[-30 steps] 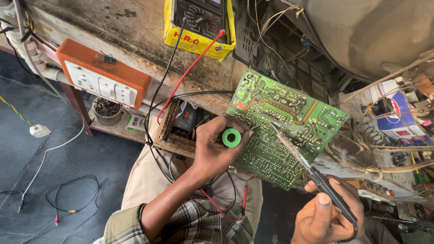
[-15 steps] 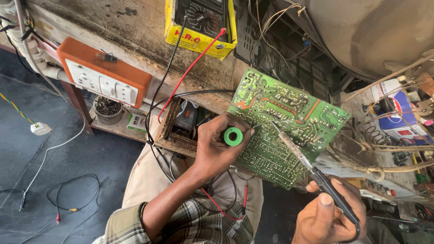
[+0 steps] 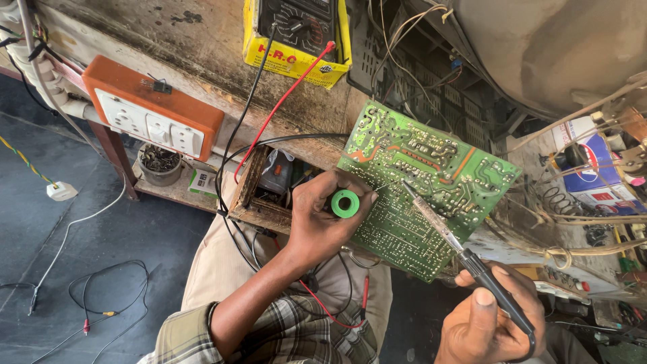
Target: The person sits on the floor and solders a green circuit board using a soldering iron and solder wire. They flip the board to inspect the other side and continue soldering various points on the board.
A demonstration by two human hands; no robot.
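Right hand (image 3: 488,323), nearest the camera at bottom right: fingers wrapped shut around the black handle of a soldering iron (image 3: 465,256). Its shaft angles up-left, with the tip on the solder side of the green circuit board (image 3: 431,189).

Left hand (image 3: 323,212) just beyond: fingers curled round a small green solder spool (image 3: 345,203), thumb over its rim. A thin strand of solder runs from the spool toward the iron tip; whether it touches the joint is too small to tell.

The board sits tilted, its lower-left part behind the left hand and its lower edge near the lap. What props it up is not visible.

Risks, as judgement:
- The board looks loosely supported, so tip pressure could shift it and bridge neighbouring pads.
- The red and black probe leads (image 3: 283,101) cross just left of the board and loop under the left wrist, so a snag could drag the yellow multimeter (image 3: 296,34) off the bench edge.
- The hot shaft passes close over the board's right half; a slip would scorch the tracks.

Room: tight. A wooden drawer (image 3: 259,185) and the bench edge hem in the left, and coiled wires and clutter (image 3: 579,202) crowd the right. Open floor lies only at far left, below the orange socket board (image 3: 151,114).
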